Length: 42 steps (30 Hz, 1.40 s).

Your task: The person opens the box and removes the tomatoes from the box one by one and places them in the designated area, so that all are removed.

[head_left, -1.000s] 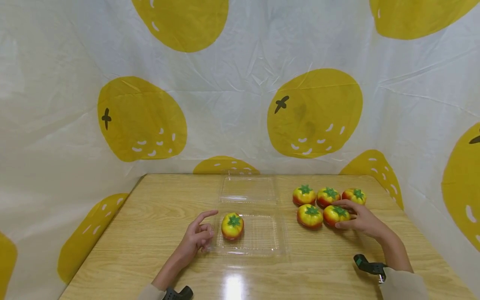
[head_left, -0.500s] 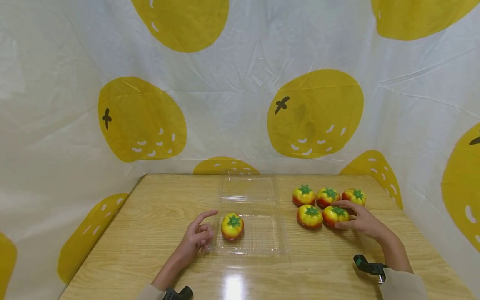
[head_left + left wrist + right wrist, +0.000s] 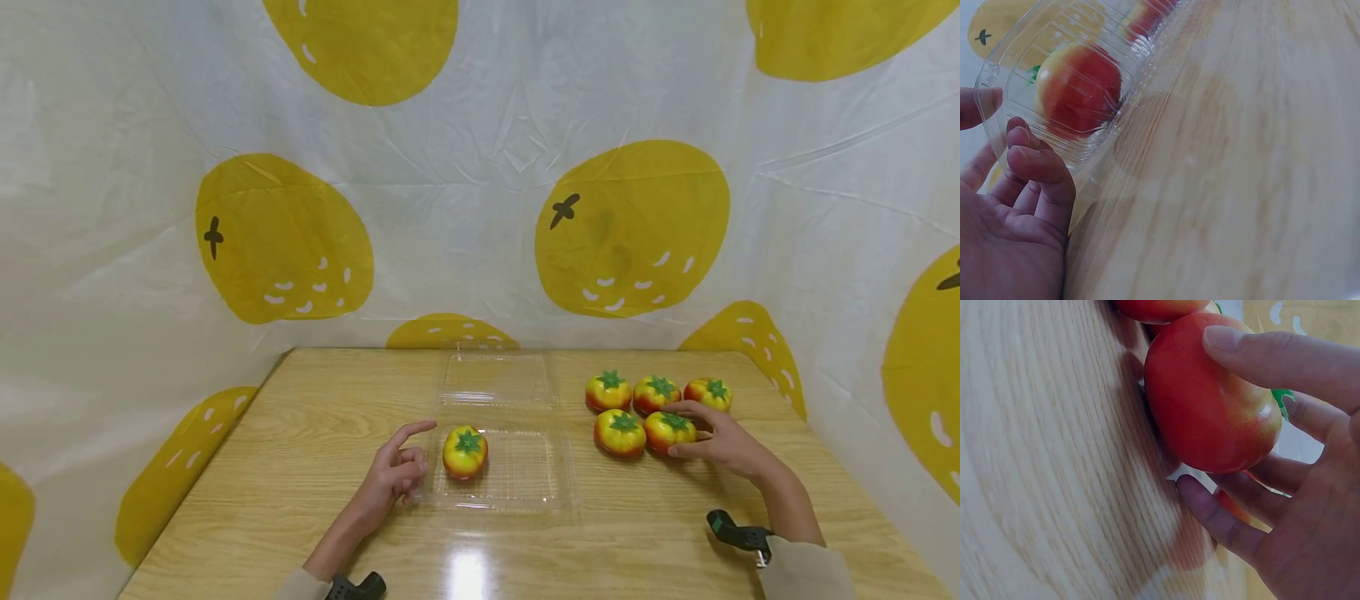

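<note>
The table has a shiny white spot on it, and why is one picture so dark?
Head view: a lamp's glare shines off the glossy table. Right wrist view: dim and shadowed, the right hand around a tomato. Left wrist view: brighter, slightly blurry through the clear box.

Glossy wood-grain table (image 3: pixel 300 467), clear ribbed plastic clamshell (image 3: pixel 517 475), smooth shiny tomatoes (image 3: pixel 669 431).

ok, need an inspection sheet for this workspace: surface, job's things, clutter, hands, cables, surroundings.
Surface: wooden table, glare near the front edge.
Job's things: open clear clamshell tray holding one tomato; five loose tomatoes to its right, in rows of three and two.
Clutter: nothing seen.
Hands: left hand rests at the tray's left edge, holding nothing; right hand grips the front-right tomato, which sits on the table.
Cables: nothing seen.
Surroundings: white cloth printed with yellow fruit on three sides.
</note>
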{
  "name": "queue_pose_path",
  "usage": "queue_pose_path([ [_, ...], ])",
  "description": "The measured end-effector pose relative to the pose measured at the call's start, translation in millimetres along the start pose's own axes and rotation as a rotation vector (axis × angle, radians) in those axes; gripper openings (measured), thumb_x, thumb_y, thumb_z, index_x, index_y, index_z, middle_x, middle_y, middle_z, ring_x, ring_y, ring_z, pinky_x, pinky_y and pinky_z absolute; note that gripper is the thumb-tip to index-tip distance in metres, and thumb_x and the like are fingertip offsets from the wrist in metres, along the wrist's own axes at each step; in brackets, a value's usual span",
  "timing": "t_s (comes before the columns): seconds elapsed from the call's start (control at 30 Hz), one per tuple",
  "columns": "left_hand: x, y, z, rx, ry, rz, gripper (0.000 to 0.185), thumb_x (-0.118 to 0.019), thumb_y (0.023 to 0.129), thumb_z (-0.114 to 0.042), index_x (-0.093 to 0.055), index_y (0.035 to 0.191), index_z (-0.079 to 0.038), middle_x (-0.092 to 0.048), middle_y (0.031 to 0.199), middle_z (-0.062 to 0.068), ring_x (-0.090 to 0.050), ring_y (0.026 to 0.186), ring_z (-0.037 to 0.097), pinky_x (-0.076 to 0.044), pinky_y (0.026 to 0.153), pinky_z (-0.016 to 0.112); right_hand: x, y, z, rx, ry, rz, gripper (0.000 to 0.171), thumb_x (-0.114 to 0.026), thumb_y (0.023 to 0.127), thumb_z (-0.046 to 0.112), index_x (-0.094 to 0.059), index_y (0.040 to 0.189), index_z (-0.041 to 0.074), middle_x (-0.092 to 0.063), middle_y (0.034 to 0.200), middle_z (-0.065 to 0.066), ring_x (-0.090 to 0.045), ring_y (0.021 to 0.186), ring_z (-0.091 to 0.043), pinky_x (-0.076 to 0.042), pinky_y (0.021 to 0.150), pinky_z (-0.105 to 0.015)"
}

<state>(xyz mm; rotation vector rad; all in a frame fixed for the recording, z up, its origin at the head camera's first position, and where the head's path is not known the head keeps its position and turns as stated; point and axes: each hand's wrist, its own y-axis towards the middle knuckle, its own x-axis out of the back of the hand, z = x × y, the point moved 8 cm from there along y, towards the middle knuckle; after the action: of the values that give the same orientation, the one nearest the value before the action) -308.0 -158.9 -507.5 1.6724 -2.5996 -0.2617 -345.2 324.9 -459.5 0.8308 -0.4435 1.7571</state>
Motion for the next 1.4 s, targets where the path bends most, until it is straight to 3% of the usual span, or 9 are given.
queue_pose_path([
  [0.2, 0.1, -0.2, 1.0, -0.003, -0.011, 0.002, 0.064, -0.052, 0.099, -0.001, -0.027, 0.158, 0.003, -0.052, 0.072, -0.006, -0.046, 0.052, 0.007, -0.04, 0.046, 0.018, -0.2, -0.3, -0.6, -0.008, 0.018, 0.006, 0.059, -0.079, 0.089, 0.018, -0.056, 0.141, -0.001, -0.056, 0.141, -0.029, -0.057, 0.124, -0.043, -0.051, 0.088, -0.029],
  [0.3, 0.3, -0.9, 1.0, -0.001, -0.008, -0.001, 0.064, -0.051, 0.099, 0.0, -0.028, 0.158, 0.003, -0.052, 0.072, -0.006, -0.045, 0.052, 0.006, -0.04, 0.046, 0.018, 0.4, -0.3, -0.9, -0.012, 0.024, 0.007, 0.059, -0.079, 0.09, 0.019, -0.057, 0.14, 0.0, -0.056, 0.142, -0.028, -0.059, 0.123, -0.03, -0.051, 0.089, -0.032],
  [0.43, 0.0, -1.4, 0.6, 0.0, -0.006, -0.002, 0.063, -0.05, 0.099, 0.0, -0.027, 0.158, 0.003, -0.051, 0.071, -0.006, -0.045, 0.051, 0.006, -0.04, 0.046, 0.018, 1.7, -0.6, -1.8, -0.02, 0.028, 0.005, 0.058, -0.079, 0.09, 0.021, -0.057, 0.141, 0.002, -0.056, 0.143, -0.026, -0.054, 0.118, -0.004, -0.051, 0.089, -0.024],
  [0.63, -0.2, -1.3, 0.2, -0.008, -0.007, 0.004, 0.064, -0.05, 0.099, 0.002, -0.026, 0.158, 0.005, -0.05, 0.071, -0.005, -0.044, 0.052, 0.006, -0.038, 0.045, 0.02, 0.0, -0.9, 2.7, 0.005, 0.014, 0.004, 0.057, -0.077, 0.091, 0.017, -0.056, 0.141, -0.001, -0.057, 0.142, -0.027, -0.058, 0.124, -0.028, -0.05, 0.089, -0.025],
  [0.8, 0.5, -1.7, 0.8, -0.001, -0.008, -0.003, 0.064, -0.051, 0.099, 0.001, -0.027, 0.158, 0.005, -0.049, 0.071, -0.006, -0.043, 0.052, 0.007, -0.038, 0.045, 0.02, -0.6, -1.7, 3.2, 0.011, 0.035, 0.004, 0.057, -0.077, 0.091, 0.016, -0.056, 0.141, -0.001, -0.056, 0.142, -0.027, -0.05, 0.116, 0.003, -0.051, 0.088, -0.021],
  [0.97, 0.4, -1.5, 0.4, -0.006, -0.007, -0.006, 0.064, -0.051, 0.098, 0.001, -0.027, 0.158, 0.005, -0.05, 0.07, -0.006, -0.043, 0.051, 0.007, -0.037, 0.044, 0.02, -0.3, -1.5, 3.7, 0.015, 0.026, 0.001, 0.056, -0.077, 0.092, 0.017, -0.056, 0.141, -0.001, -0.057, 0.142, -0.027, -0.049, 0.116, 0.006, -0.05, 0.089, -0.021],
  [1.07, -0.3, -1.0, -0.2, -0.01, -0.01, -0.004, 0.063, -0.05, 0.098, 0.002, -0.027, 0.158, 0.004, -0.05, 0.07, -0.006, -0.043, 0.051, 0.007, -0.038, 0.045, 0.019, 0.4, -1.3, 4.7, 0.019, 0.001, -0.004, 0.056, -0.076, 0.092, 0.017, -0.056, 0.141, 0.0, -0.058, 0.141, -0.026, -0.052, 0.118, 0.001, -0.05, 0.09, -0.021],
  [1.3, -0.9, 0.0, -1.7, -0.03, -0.012, 0.004, 0.063, -0.05, 0.098, 0.003, -0.028, 0.156, 0.007, -0.05, 0.07, -0.006, -0.043, 0.051, 0.006, -0.037, 0.043, 0.02, -1.3, -0.6, 3.2, -0.008, 0.02, 0.016, 0.059, -0.076, 0.092, 0.016, -0.054, 0.142, -0.003, -0.054, 0.144, -0.032, -0.055, 0.128, -0.047, -0.05, 0.089, -0.025],
  [1.4, -0.7, 0.2, -1.3, -0.026, -0.01, 0.005, 0.063, -0.05, 0.098, 0.003, -0.028, 0.157, 0.006, -0.051, 0.07, -0.006, -0.043, 0.051, 0.006, -0.037, 0.044, 0.02, -0.9, -0.7, 2.6, -0.009, 0.026, 0.014, 0.059, -0.077, 0.091, 0.016, -0.054, 0.142, -0.002, -0.054, 0.144, -0.03, -0.057, 0.127, -0.037, -0.05, 0.089, -0.024],
])
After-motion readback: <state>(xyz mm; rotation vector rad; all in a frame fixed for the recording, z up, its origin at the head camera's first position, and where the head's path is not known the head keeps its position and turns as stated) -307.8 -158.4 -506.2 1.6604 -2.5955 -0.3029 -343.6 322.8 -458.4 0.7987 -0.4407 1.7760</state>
